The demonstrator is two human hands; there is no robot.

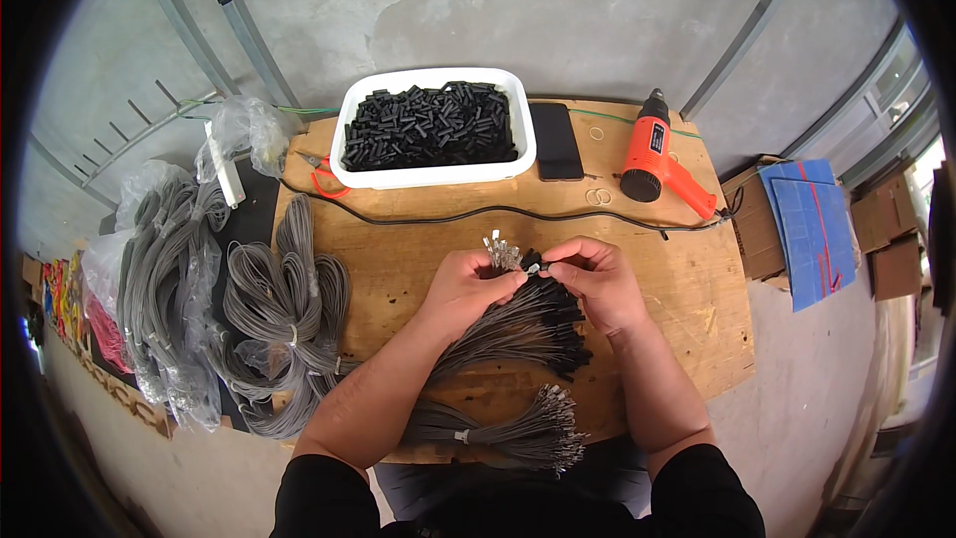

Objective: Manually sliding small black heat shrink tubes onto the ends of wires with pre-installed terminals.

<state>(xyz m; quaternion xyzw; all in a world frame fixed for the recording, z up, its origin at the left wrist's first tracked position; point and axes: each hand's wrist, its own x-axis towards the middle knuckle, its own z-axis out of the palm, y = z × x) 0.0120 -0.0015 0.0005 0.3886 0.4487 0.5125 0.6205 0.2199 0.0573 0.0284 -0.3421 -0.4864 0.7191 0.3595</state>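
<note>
Mid-frame, our left grip (466,284) pinches wires (504,255), our right grip (602,284) a tube (544,266). We see a white tub (438,178) upper centre.

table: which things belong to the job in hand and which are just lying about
Likely in the job: grey cables at the left hand and right hand; black tubes; white tub; perhaps the orange heat gun.

Apparently just lying about: dark phone; red-handled pliers; pale rings.
</note>
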